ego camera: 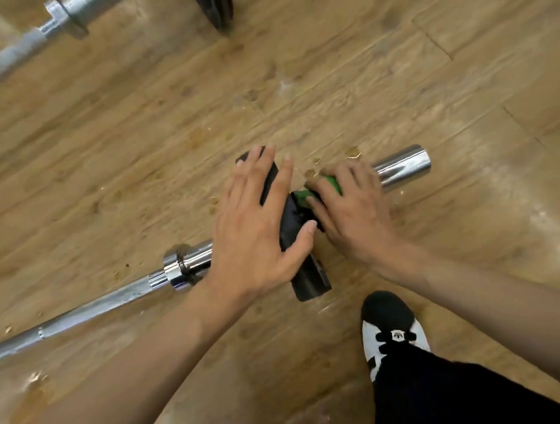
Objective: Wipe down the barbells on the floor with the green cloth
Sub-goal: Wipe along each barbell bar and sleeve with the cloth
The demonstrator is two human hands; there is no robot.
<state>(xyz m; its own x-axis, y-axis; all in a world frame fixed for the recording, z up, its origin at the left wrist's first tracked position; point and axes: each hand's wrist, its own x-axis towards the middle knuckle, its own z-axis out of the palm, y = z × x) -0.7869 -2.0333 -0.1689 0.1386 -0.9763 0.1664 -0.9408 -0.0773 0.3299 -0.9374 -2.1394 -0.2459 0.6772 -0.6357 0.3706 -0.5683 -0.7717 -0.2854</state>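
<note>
A chrome barbell (92, 306) lies across the wooden floor from lower left to its sleeve end (403, 168) at right. A black weight plate (308, 275) stands on edge on the sleeve. My left hand (256, 226) rests on top of the plate with fingers spread. My right hand (350, 208) grips the green cloth (330, 181) wrapped over the sleeve, just right of the plate. Most of the cloth is hidden under the fingers.
A second barbell (35, 33) lies at the top left, with another black plate (216, 7) at the top edge. Wet spots (351, 152) dot the floor near the sleeve. My black-and-white shoe (392, 329) stands at the lower right.
</note>
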